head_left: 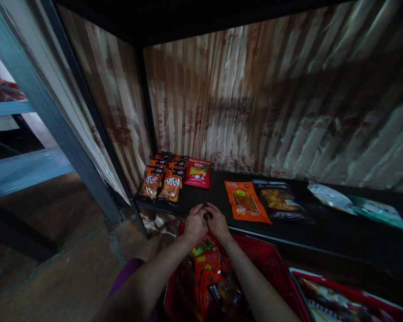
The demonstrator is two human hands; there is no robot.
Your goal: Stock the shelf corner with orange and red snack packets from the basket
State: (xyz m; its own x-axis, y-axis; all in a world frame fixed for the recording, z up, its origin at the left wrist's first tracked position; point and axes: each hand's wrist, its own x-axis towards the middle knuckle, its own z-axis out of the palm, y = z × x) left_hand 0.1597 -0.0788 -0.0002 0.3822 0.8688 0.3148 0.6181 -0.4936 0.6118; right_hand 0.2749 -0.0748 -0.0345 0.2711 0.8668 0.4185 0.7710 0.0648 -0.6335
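Side by side at the shelf's front edge, my left hand (pixel 196 223) and my right hand (pixel 218 222) have their fingers curled inward, fingertips close together. Whatever may be between them is hidden by the hands. Under my wrists is a red plastic basket (pixel 260 252) with orange, red and dark snack packets (pixel 208 263) in it. Just beyond my hands, a red snack bag (pixel 198 173) rests on the black shelf (pixel 215 190). To its left are several orange-and-black snack bags (pixel 171 184) in rows. An orange bag of stick snacks (pixel 246 202) lies flat to the right of my hands.
Farther right on the shelf are a dark bag with a clear window (pixel 282 201), a white packet (pixel 332 198) and a green-and-white packet (pixel 379 211). A second red-rimmed container (pixel 342 288) with packets stands low at right. A metal upright (pixel 70 134) borders the left.
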